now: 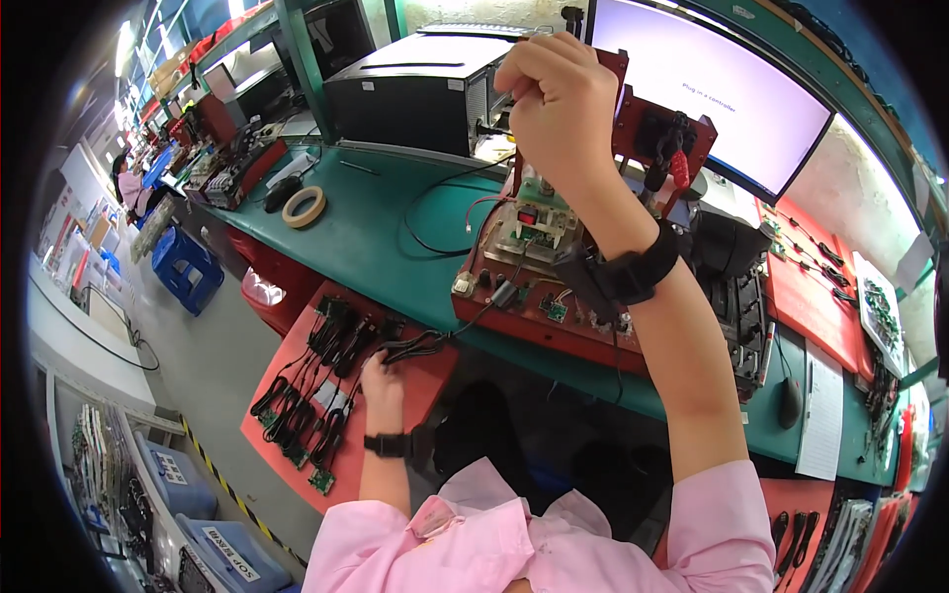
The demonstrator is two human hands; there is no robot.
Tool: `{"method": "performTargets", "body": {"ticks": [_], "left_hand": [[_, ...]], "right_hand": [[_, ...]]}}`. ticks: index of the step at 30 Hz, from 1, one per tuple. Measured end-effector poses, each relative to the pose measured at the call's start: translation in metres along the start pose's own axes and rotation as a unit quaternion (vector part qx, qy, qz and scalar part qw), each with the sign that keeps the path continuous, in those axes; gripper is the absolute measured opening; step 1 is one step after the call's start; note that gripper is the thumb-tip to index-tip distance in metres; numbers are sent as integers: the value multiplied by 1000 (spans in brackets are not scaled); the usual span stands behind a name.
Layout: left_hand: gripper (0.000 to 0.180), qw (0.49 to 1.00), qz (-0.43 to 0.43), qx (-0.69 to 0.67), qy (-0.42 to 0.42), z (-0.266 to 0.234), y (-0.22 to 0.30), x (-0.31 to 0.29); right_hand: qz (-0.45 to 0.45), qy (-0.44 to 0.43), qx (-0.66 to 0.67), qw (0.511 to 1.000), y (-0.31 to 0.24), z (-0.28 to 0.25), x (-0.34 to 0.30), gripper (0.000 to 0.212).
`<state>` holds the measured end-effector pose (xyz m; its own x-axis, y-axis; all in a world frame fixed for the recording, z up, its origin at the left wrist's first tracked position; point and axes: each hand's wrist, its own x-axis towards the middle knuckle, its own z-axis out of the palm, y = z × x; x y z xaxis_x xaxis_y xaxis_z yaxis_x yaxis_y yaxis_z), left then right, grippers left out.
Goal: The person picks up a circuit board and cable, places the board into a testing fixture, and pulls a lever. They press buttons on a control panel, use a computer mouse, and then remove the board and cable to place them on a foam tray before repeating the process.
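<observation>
My left hand point(382, 381) is closed on a bundled black cable point(420, 346) above the left end of a red board. Along that board, several coiled black cables point(331, 341) with small green circuit boards point(321, 480) lie in rows. My right hand point(561, 94) is raised in a fist in front of the red upright of a test fixture point(534, 232). Whatever its fingers grip is hidden from view. Below it, a green circuit board sits in the fixture's clear holder. A red-handled toggle clamp point(679, 168) stands to the right of my right forearm.
Behind the fixture stand a lit monitor point(712, 89) and a black computer case point(415, 94). A tape roll point(303, 207) and a black mouse point(283, 194) lie on the green bench point(366, 232). At the right are another mouse point(790, 403), a paper sheet point(822, 415) and a white tray point(880, 306).
</observation>
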<state>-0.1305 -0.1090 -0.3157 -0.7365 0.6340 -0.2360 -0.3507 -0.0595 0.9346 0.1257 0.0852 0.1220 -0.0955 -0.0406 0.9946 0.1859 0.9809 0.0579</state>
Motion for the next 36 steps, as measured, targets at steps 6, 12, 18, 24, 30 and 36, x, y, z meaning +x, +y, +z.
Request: {"method": "performTargets", "body": {"ticks": [6,12,18,24,30,36], "left_hand": [[19,908,-219,-355,29,98,31,-33],[24,898,-182,-400,9,107,74,-64],[29,961,70,-242,-110,113,115,-130],[29,942,147,-201,-223,126,139,-151],[26,944,73,-180,-266,148,158,-151],[21,938,254,28,-235,157,169,-158]], "right_hand": [[-1,-31,-17,999,5,-8,-1,21],[-2,-19,-15,1000,1,-6,0,21],[13,-12,-7,1000,3,-7,-1,22],[6,-16,-11,1000,3,-7,-1,22],[-11,-10,10,1000,-2,-11,2,13],[-145,51,-47,987,9,-4,1,14]]}}
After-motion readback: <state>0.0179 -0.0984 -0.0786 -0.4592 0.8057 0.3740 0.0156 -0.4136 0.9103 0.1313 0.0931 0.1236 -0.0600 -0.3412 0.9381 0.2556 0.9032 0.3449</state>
